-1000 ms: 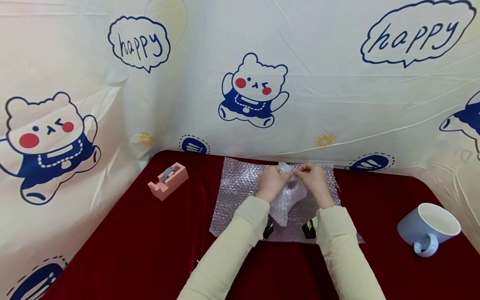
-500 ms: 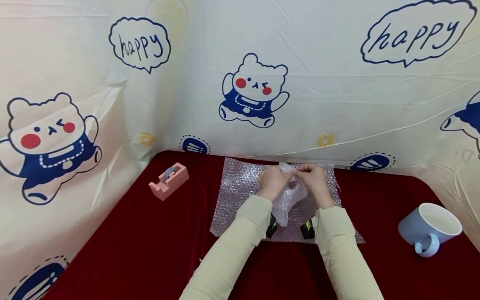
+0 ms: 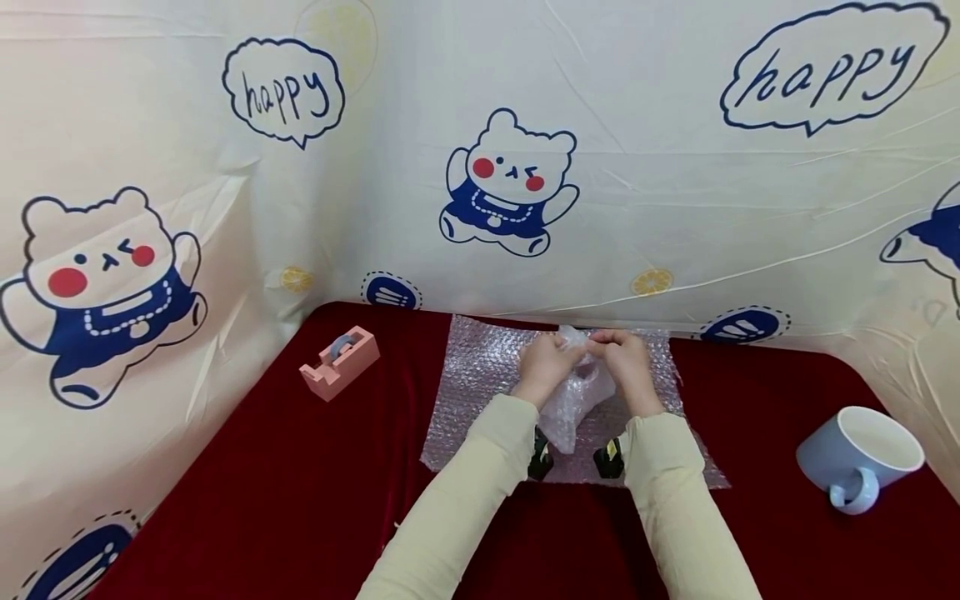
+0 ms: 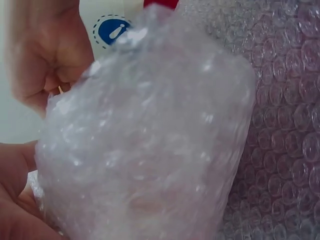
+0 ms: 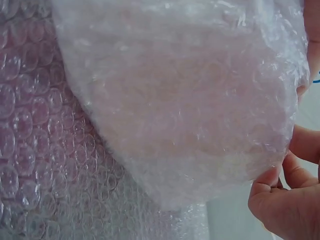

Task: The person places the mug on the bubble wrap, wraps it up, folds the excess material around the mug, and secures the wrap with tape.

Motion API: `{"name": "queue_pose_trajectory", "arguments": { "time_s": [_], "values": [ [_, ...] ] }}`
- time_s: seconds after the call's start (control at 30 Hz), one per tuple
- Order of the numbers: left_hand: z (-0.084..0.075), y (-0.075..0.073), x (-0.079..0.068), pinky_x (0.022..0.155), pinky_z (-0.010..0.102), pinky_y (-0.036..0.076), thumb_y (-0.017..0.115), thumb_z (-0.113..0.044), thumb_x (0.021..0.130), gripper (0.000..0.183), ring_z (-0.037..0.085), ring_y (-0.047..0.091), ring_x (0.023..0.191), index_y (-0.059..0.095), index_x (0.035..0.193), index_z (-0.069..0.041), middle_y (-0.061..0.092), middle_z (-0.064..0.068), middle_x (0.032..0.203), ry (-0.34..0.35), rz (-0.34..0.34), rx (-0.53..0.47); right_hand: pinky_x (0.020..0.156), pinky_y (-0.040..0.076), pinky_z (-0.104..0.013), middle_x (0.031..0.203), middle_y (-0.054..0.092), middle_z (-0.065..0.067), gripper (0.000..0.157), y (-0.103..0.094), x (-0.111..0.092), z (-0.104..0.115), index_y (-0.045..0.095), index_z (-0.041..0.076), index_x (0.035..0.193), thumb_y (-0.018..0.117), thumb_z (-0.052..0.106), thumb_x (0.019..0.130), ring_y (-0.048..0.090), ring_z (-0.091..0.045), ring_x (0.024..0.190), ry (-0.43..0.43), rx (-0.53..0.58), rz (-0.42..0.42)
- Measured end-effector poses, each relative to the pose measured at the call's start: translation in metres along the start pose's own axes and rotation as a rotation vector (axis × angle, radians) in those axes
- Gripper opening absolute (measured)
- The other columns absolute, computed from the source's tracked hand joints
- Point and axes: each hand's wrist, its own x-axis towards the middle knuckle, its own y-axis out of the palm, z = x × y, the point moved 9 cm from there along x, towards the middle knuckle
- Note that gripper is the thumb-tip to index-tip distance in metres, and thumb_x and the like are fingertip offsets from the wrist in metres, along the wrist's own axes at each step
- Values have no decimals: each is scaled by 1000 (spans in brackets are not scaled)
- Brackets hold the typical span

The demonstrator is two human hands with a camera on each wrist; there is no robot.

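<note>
Pinching: left hand (image 3: 546, 364) and right hand (image 3: 624, 358) both at the far end of a bubble-wrap bundle (image 3: 573, 412).
Right hand: thumb and forefinger nipped on the wrap edge; plain in its wrist view.
Left hand: fingers bent in at the gathered end, facing the other hand; reads as a pinch, tips partly hidden.
Bundle location: over the middle of the flat bubble-wrap sheet (image 3: 476, 375), slack corner toward the near edge. Can't tell if its underside touches the sheet.
Bundle contents: cloudy layers, faint pink tint; can't make out what's inside, if anything.
Handling, my guess: light, soft, springy. Film probably slick, bubbles give under a hard squeeze. No stiff frame to count on, so it will sag. Treat the inside as fragile.
Where to take hold: folded edges at the gathered end, fingertip pinch on both sides. To shift it, I'd put a flat palm under the belly. Avoid the loose near corner; likely to unfold.
Sheet: flat on the red-covered desk (image 3: 300, 483).
Tape dispenser (image 3: 348, 369): pink, left of the sheet, well apart.
Mug (image 3: 836, 458): pale blue, far right, handle toward the near edge, well apart from the bundle.
</note>
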Motion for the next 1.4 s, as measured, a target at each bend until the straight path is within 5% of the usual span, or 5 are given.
{"name": "queue_pose_trajectory", "arguments": {
  "time_s": [0.27,0.67,1.0,1.17,1.4],
  "values": [
    [9,9,6,97,38,48,60,-31,93,41,30,57,118,63,123,-4,60,13,130,9,188,-62,74,38,-21,111,59,-26,25,-1,1,1,60,-12,108,57,6,90,49,-14,84,-28,-1,-20],
    [22,11,7,109,41,39,52,-8,96,47,30,42,135,45,142,-8,43,12,149,201,500,-265,77,38,-22,116,55,-29,26,0,0,0,57,-15,110,51,3,92,51,-29,100,-37,-16,8],
    [31,3,8,76,20,42,59,-8,93,42,14,48,97,56,134,-14,55,11,130,130,417,-328,78,39,-21,120,56,-28,30,1,0,1,58,-13,114,48,5,92,53,-29,103,-46,-38,46],
    [34,3,9,73,18,43,61,-8,92,41,11,48,90,56,133,-9,58,14,113,127,417,-342,78,40,-20,120,58,-28,32,-1,0,-1,59,-11,116,49,8,93,54,-27,103,-62,-61,52],
    [34,5,7,84,22,48,56,-5,94,44,18,53,102,50,137,-6,54,18,129,149,492,-344,87,44,-25,124,58,-28,34,-2,-1,-6,59,-11,120,54,12,94,55,-26,108,-30,-7,17]
  ]
}}
